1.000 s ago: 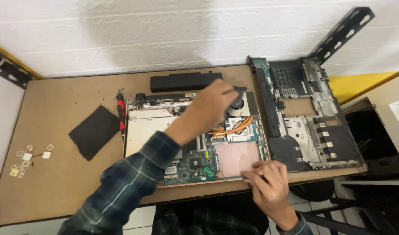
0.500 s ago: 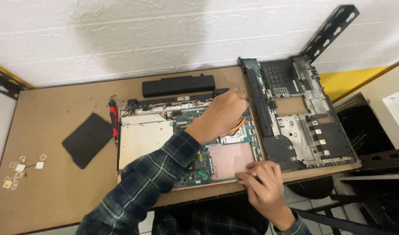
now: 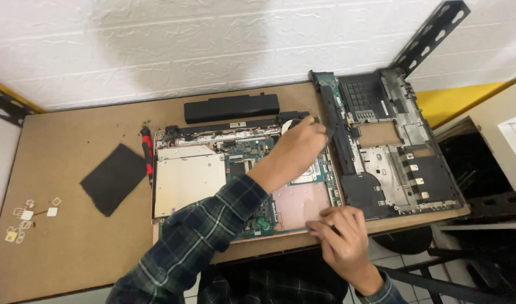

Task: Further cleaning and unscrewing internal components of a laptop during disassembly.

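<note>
An opened laptop base (image 3: 184,180) lies on the wooden table, showing a silver drive, a green circuit board (image 3: 252,155) and a pink plate (image 3: 300,200). My left hand (image 3: 300,149) reaches across it in a plaid sleeve. Its fingers are curled on a small dark part (image 3: 327,132) at the base's back right corner. My right hand (image 3: 339,236) rests on the base's front right edge, with its fingers bent over the rim of the pink plate. What lies under the left palm is hidden.
The removed black bottom cover (image 3: 393,152) lies right of the base. A black battery (image 3: 231,107) sits behind it, a red-handled screwdriver (image 3: 147,151) and a black pad (image 3: 114,177) to its left. Small pale parts (image 3: 30,217) lie at the table's left edge.
My left hand has shifted a little further toward the base's back right corner. My right hand stays at the front right edge.
</note>
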